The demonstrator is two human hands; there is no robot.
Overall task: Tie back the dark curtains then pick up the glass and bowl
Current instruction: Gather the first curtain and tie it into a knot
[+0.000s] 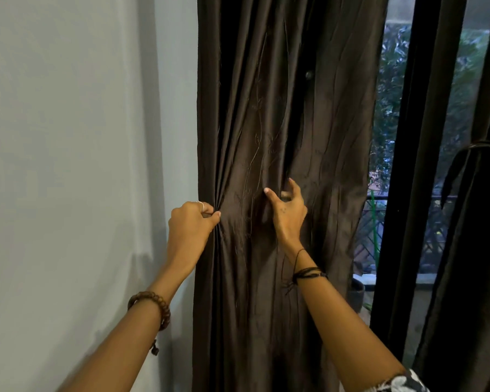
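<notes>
So the curtain [266,108] fills the middle of my view, dark brown and crinkly, hanging top to bottom just right of the wall [68,137]. Left hand [191,222] sits at about 9 o'clock of the panel, right on its left edge, fingers curled in tight and pinching a bunch of fabric, so the folds fan out from that spot. Right hand [286,213] is at roughly 3 o'clock from the left one, near the panel's middle, thumb stuck out to the left and fingers hooked into a fold; it looks like it's grasping cloth there, though the fingertips are half buried.

Beaded bracelet [150,306] on the left wrist, black cords [309,273] on the right wrist, patterned sleeve [402,383] down at 5 o'clock.

Out at 3 o'clock there's a strip of window [388,108] with greenery behind it, then a black frame [402,193], then a second curtain [470,250] at the far right with a band [481,145] round it.
</notes>
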